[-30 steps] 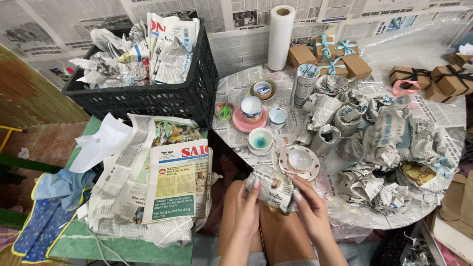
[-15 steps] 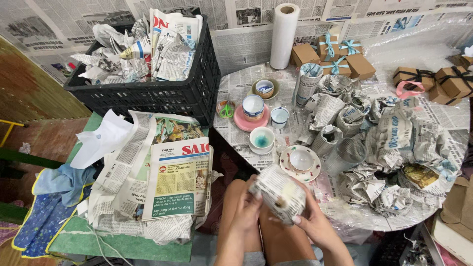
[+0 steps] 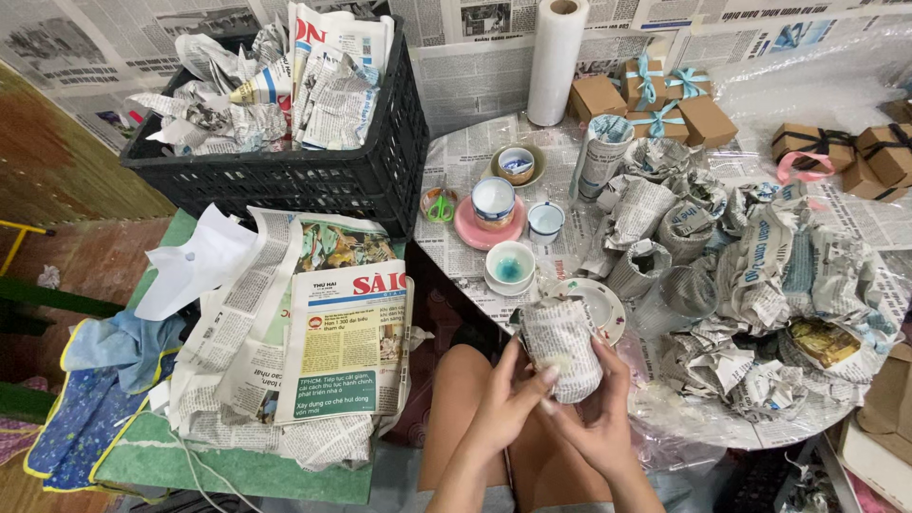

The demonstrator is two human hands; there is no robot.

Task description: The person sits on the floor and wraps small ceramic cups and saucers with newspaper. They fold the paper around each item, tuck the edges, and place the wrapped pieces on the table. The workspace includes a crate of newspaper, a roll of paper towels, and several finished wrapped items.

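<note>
A newspaper-wrapped cup (image 3: 562, 347) sits upright between both hands, held over the person's lap just in front of the round bench (image 3: 456, 157). The left hand (image 3: 508, 404) grips its lower left side, fingers (image 3: 543, 378) curled and pressed against the paper; the right hand (image 3: 594, 413) cups it from behind and below, fingers closed around the wrap. Just beyond lies an empty patterned saucer (image 3: 600, 304) — and past that a heap of wrapped bundles (image 3: 760, 275). To the left, a stack of newspapers (image 3: 347, 347) lies beneath a black crate (image 3: 285, 176) stuffed with crumpled paper.
</note>
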